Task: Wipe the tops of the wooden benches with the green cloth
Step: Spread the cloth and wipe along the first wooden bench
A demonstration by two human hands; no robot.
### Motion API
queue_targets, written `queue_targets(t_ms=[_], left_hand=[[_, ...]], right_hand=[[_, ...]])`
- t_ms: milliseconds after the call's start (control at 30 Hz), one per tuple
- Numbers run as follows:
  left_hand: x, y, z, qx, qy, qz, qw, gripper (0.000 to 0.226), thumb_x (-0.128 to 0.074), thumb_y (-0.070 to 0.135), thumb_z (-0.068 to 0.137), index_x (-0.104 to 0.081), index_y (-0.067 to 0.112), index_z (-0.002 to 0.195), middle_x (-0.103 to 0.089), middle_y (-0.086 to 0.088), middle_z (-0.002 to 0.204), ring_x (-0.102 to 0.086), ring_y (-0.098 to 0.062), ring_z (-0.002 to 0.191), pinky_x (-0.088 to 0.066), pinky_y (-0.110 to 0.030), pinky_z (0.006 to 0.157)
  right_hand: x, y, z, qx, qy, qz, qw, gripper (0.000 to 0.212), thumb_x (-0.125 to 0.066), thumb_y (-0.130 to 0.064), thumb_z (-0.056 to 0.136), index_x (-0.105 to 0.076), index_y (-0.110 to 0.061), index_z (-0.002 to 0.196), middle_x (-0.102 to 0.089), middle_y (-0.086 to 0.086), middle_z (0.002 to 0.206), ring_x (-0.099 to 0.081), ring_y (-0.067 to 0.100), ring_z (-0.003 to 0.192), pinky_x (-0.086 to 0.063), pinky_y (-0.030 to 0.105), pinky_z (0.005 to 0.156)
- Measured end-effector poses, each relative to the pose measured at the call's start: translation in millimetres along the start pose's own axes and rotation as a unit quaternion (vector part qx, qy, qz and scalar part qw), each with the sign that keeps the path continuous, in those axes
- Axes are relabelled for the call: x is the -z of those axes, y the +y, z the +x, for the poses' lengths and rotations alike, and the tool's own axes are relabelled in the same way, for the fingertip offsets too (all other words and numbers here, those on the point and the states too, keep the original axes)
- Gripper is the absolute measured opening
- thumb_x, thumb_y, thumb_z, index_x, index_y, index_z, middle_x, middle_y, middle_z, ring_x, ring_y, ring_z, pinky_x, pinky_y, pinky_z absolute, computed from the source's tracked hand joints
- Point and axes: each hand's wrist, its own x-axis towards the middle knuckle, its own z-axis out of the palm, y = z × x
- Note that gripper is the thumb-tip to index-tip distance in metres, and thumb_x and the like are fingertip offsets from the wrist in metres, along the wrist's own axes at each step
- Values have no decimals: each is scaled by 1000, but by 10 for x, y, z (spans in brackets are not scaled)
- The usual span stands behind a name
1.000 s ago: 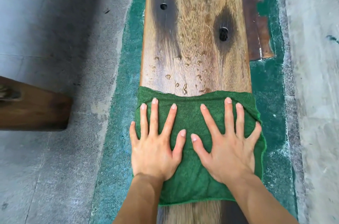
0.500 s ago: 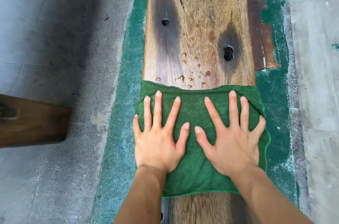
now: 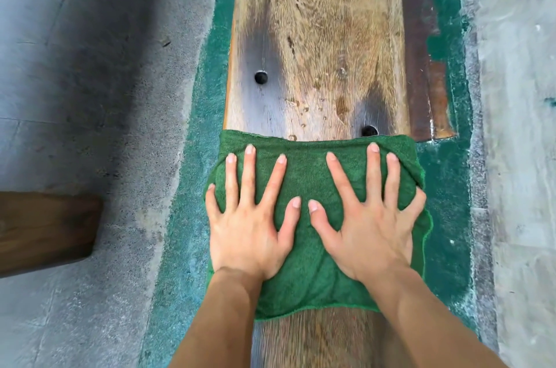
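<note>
A long wooden bench [image 3: 319,45] runs away from me down the middle, with dark stains, two round holes and a few water drops on its top. The green cloth [image 3: 307,175] lies spread across its full width, its far edge touching the right hole [image 3: 369,130]. My left hand [image 3: 249,223] and my right hand [image 3: 367,223] press flat on the cloth side by side, fingers spread wide. The right little finger sits at the cloth's folded right edge. Wood shows again behind the cloth, between my forearms.
The bench stands on a green painted strip [image 3: 192,187] of grey concrete floor [image 3: 90,66]. The end of another wooden bench [image 3: 45,232] pokes in at the left. A dark wooden plank [image 3: 421,66] lies along the bench's right side, beside a pale concrete edge [image 3: 517,126].
Both hands have slid the cloth forward along the bench top. Its far edge has passed the water drops and reached the right hole. More wiped wood shows behind it.
</note>
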Motion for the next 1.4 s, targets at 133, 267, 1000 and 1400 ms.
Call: queue_targets(t_ms=[133,267,1000,1400], left_hand=[[8,5,152,12,7,-1,1000,68,-24,68,100,-6,47,163,5,0,175,4,-27,161,-22,-67,120],[39,6,468,3,1,5,1000,69,-23,69,101,-4,47,163,5,-1,175,5,-28,161,-22,-68,119],[176,39,1357,8,2,1,1000,69,-23,68,100,-7,46,163,3,-1,175,2,-27,161,-27,-68,117],[224,42,1752,15,4,1,1000,69,-20,69,100,-3,47,163,7,0,175,6,-27,161,-26,-64,118]], right_hand=[[39,14,164,15,-1,-7,1000,76,-25,-79,94,-13,-49,164,-2,12,176,-7,40,161,-20,77,109],[67,8,356,11,-6,0,1000,76,-23,-78,96,-12,-48,164,2,10,176,-7,40,161,-20,77,107],[267,-22,1364,14,-11,-2,1000,76,-18,-80,95,-9,-48,164,6,11,176,-4,39,161,-20,78,108],[364,-58,1748,13,-7,4,1000,76,-16,-80,95,-3,-50,164,9,11,176,-1,39,161,-17,79,109]])
